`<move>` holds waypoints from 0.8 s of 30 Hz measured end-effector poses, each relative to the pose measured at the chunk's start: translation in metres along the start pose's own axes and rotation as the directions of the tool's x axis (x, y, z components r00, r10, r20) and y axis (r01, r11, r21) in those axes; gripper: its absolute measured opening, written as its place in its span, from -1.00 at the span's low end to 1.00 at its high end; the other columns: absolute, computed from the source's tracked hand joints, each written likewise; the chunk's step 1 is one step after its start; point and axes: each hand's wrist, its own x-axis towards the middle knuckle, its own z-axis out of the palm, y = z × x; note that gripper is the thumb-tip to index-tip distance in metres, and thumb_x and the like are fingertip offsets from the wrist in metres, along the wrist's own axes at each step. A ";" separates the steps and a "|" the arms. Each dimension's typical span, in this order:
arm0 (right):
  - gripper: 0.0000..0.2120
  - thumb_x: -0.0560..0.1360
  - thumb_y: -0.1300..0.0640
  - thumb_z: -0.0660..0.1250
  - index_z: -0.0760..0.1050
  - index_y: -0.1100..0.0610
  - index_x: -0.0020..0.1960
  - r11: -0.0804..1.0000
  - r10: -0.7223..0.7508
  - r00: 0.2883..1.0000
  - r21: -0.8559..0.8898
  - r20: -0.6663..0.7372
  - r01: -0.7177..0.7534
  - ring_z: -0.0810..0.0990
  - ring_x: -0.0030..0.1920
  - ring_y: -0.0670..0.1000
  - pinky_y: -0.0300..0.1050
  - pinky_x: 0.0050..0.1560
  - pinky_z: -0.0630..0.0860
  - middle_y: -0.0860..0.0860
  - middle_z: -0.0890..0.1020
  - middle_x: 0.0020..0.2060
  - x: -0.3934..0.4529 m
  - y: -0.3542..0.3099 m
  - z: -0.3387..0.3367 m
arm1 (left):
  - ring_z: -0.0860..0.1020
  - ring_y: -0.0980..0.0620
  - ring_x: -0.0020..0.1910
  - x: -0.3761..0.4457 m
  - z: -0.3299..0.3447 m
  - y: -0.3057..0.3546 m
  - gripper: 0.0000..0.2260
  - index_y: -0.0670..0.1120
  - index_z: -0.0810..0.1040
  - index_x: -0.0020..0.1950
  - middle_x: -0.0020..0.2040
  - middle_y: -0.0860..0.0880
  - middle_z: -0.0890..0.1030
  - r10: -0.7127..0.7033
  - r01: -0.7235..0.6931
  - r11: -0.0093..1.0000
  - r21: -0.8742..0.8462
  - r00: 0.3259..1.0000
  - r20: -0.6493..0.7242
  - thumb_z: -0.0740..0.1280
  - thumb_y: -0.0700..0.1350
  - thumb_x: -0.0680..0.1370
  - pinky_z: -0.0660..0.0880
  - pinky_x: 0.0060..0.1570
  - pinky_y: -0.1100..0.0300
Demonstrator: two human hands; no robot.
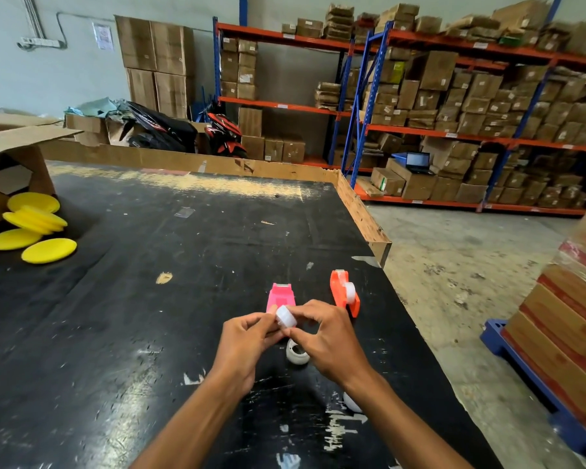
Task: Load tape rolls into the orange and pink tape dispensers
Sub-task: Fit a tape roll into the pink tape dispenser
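A small white tape roll (pixel 286 316) is pinched between my left hand (pixel 247 343) and my right hand (pixel 325 336), just above the black table. Right behind it lies the pink dispenser (pixel 280 296), partly hidden by my fingers. The orange dispenser (pixel 343 292) stands upright to its right with a white tape roll (pixel 349 292) seated in it. Another white roll (pixel 296 355) lies on the table under my hands. A third white roll (pixel 352 402) peeks out beside my right forearm.
The black table (pixel 149 299) has a cardboard rim along its far and right edges. Several yellow round pads (pixel 34 225) lie at the left by an open cardboard box (pixel 11 164). Shelving with boxes stands beyond; stacked cartons on a blue pallet (pixel 535 377) sit to the right.
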 end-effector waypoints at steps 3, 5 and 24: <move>-0.76 0.33 0.27 0.51 0.69 0.12 -0.01 0.997 0.040 0.999 0.058 0.034 -0.042 0.64 -0.19 0.02 -0.03 -0.13 0.55 0.09 0.71 -0.20 -0.002 0.000 -0.006 | 0.68 0.01 -0.26 -0.002 -0.002 -0.002 -0.82 -0.33 0.65 -0.14 -0.30 -0.16 0.71 -0.023 0.022 1.000 0.006 0.999 0.032 0.28 -0.31 0.54 0.60 -0.25 0.33; -0.76 0.32 0.31 0.52 0.69 0.13 -0.03 0.989 0.093 0.994 0.114 0.059 -0.099 0.65 -0.21 -0.04 -0.11 -0.14 0.57 0.06 0.71 -0.21 -0.004 -0.001 -0.009 | 0.68 0.06 -0.32 -0.004 -0.001 -0.004 -0.80 -0.33 0.65 -0.18 -0.34 -0.13 0.70 -0.039 0.039 0.999 0.004 0.998 0.055 0.28 -0.30 0.55 0.59 -0.26 0.34; -0.83 0.40 0.04 0.45 0.62 0.09 -0.06 0.859 0.307 0.832 -0.511 0.462 -0.033 0.59 -0.13 0.04 -0.12 -0.21 0.42 -0.04 0.59 -0.20 -0.042 -0.003 -0.026 | 0.69 0.00 -0.21 -0.004 -0.029 -0.002 -0.89 -0.29 0.62 -0.02 -0.15 -0.21 0.69 -0.089 0.093 0.992 -0.084 0.995 0.051 0.35 -0.29 0.49 0.63 -0.18 0.31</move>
